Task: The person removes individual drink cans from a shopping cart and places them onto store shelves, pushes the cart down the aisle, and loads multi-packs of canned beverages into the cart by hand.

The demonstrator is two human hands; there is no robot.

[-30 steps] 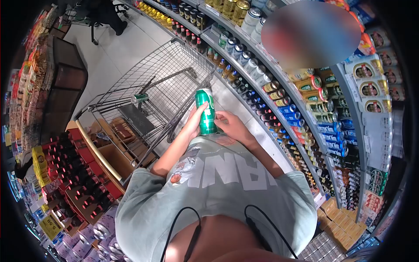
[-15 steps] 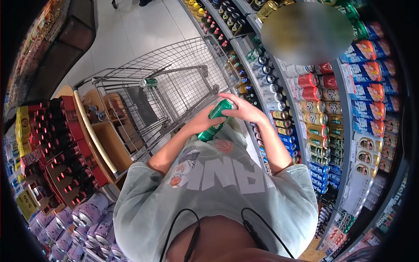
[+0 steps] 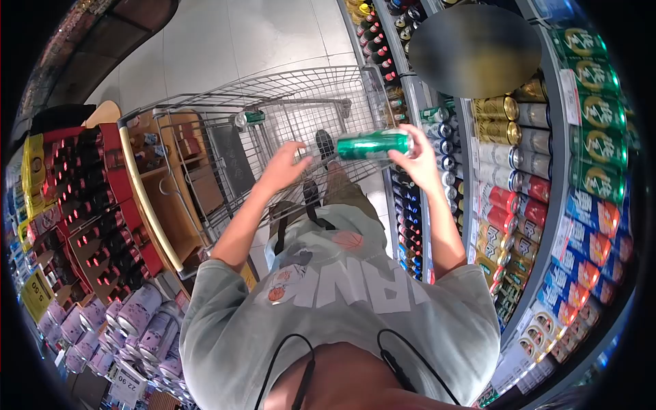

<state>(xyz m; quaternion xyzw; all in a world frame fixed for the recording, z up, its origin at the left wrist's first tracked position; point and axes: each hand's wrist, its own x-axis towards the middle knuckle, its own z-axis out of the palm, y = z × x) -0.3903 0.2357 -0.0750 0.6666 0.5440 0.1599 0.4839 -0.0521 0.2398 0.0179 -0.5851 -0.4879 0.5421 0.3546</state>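
My right hand (image 3: 421,162) grips a green drink can (image 3: 372,145) by one end, fingers around its rim. The can lies nearly level, its other end pointing left toward my left hand (image 3: 283,167). That left hand is off the can, thumb and fingers spread, with nothing in it. Beyond both hands stands a wire shopping cart (image 3: 287,89). Inside the cart, near its handle end, another green can (image 3: 253,117) lies on its side.
Shelves of cans (image 3: 499,171) run along my right, with green multipacks (image 3: 594,116) farther right. On the left are the cart handle (image 3: 152,198), dark bottles in red cases (image 3: 102,225) and purple-patterned cans (image 3: 140,321). Pale floor tiles (image 3: 232,41) lie beyond the cart.
My left hand has let go of the can and moved left. My right hand has carried the can forward and right, turning it level. The shelves have shifted in view.
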